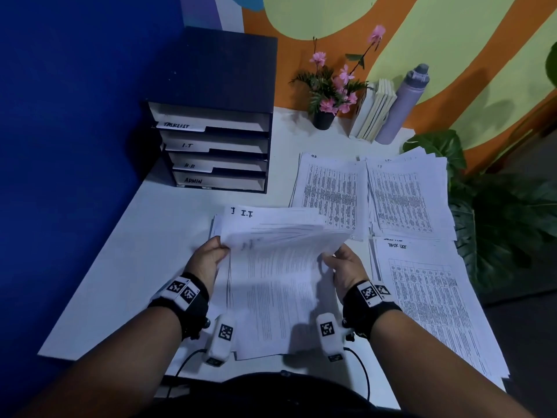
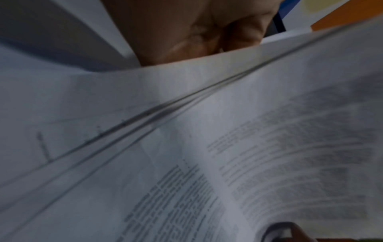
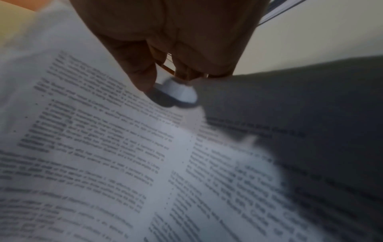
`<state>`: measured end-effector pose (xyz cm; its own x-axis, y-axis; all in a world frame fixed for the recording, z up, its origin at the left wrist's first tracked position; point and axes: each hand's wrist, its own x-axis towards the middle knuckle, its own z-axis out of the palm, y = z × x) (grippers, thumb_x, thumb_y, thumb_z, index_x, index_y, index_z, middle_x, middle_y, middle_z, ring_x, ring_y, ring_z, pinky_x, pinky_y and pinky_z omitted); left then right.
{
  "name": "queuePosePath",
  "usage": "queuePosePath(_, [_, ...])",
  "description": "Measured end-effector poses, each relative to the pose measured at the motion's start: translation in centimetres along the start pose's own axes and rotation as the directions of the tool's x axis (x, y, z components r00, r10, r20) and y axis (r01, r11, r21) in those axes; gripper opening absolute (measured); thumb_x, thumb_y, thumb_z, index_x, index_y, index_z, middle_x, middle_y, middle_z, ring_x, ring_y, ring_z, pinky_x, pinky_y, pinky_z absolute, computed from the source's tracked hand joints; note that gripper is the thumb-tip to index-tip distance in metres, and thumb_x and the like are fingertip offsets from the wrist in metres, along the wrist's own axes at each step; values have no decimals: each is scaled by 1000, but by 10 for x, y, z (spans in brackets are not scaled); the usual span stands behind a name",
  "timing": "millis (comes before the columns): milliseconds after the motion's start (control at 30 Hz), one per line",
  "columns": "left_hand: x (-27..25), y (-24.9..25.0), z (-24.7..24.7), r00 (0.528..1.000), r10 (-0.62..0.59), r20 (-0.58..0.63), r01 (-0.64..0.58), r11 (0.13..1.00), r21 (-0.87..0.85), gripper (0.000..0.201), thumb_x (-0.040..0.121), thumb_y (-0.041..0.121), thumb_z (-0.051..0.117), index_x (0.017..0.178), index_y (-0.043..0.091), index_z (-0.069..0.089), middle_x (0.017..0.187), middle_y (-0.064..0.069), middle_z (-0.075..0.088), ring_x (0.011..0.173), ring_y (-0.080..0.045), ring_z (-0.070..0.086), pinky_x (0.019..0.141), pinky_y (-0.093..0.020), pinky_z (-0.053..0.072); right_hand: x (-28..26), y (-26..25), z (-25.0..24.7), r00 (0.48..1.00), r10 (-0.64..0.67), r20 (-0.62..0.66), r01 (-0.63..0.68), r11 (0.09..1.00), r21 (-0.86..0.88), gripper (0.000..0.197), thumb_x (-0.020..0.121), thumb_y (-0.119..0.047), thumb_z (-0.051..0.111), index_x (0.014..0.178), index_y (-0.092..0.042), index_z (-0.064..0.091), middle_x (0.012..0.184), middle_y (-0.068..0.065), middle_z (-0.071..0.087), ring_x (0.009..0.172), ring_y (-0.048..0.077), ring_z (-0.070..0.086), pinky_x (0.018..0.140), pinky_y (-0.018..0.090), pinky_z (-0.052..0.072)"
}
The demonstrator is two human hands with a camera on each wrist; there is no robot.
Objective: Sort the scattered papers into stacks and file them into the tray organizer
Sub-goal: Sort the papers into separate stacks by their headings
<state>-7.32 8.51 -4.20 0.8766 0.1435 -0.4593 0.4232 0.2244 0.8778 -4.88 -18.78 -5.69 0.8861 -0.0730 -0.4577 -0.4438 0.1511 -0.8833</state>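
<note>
A thick bundle of printed papers (image 1: 280, 236) is lifted and bent up over a lower stack (image 1: 277, 303) that lies flat on the white desk (image 1: 150, 251). My left hand (image 1: 209, 256) grips the bundle's left edge and my right hand (image 1: 340, 263) grips its right edge. A sheet marked "I.T." (image 1: 250, 213) shows behind the bundle. The left wrist view shows my left hand (image 2: 186, 32) behind fanned paper edges (image 2: 186, 106). In the right wrist view my right hand (image 3: 165, 49) pinches the sheets (image 3: 103, 147). The dark tray organizer (image 1: 217, 146) stands at the back left.
Sorted stacks lie on the right: one marked H.R. (image 1: 328, 194), one beside it (image 1: 407, 200), and a TASK LIST stack (image 1: 431, 303). A flower pot (image 1: 324, 119), books (image 1: 372, 113) and a grey bottle (image 1: 402, 107) stand at the back. A leafy plant (image 1: 497, 212) borders the desk's right edge.
</note>
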Motion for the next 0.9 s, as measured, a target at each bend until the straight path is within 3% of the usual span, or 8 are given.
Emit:
queuePosePath(167, [-5,18,11,997,-74,13,75,987,-141,32,93,11,48,122,3,60,123,-15,63,110,-31,61,105,-46,41,0,-13,6,999,-30,-26,29,999,-24,29,85,12,56,85,-14,68,74,1,69,78,23,61,81,40,48])
queuePosePath(300, [-14,41,23,997,73,34,-72,997,-22,62,81,74,41,109,22,61,102,4,71,94,-16,67,70,-25,53,-6,-43,20,973,-158,-170,160,987,-3,21,89,9,55,88,-12,58,80,0,61,80,18,56,68,30,50])
queuePosePath(400, [-22,58,32,956,289,-39,-281,948,148,17,95,35,53,109,25,51,97,11,64,93,-15,61,70,-21,46,-22,-76,38,891,-428,-152,411,902,-129,21,90,4,55,96,-16,52,85,-3,56,79,4,56,76,21,46])
queuePosePath(567, [-19,70,38,839,522,-151,-506,852,135,47,91,3,56,127,28,40,113,16,59,103,1,58,88,-13,44,-50,-100,63,739,-674,-28,668,737,-102,73,89,6,48,130,-51,28,129,2,47,118,-1,49,99,14,40])
queuePosePath(667, [-15,57,36,886,439,-147,-428,898,102,52,77,-1,64,113,33,47,105,12,64,98,-5,62,83,-25,51,-49,-72,61,793,-603,90,606,764,-223,84,86,16,39,143,-41,14,148,-17,22,136,-17,16,113,10,14])
queuePosePath(733, [-12,41,32,926,353,-133,-322,924,207,44,83,0,62,115,27,49,104,9,64,100,-15,62,87,-32,50,-43,-48,58,868,-486,100,491,808,-326,79,83,12,36,141,-39,17,145,-1,36,138,11,33,116,36,29])
queuePosePath(800, [-11,27,30,943,303,-135,-255,923,287,38,91,7,56,125,22,49,114,4,62,109,-22,59,96,-37,46,-36,-31,51,914,-395,91,389,792,-471,69,82,9,33,135,-34,22,117,13,55,106,29,57,90,47,51])
queuePosePath(900, [-11,31,33,923,342,-178,-269,901,339,38,96,9,47,132,21,48,121,3,58,112,-19,54,99,-34,40,-24,-26,38,972,-219,90,228,760,-609,42,89,4,39,124,-17,31,80,-1,49,70,11,50,61,24,44])
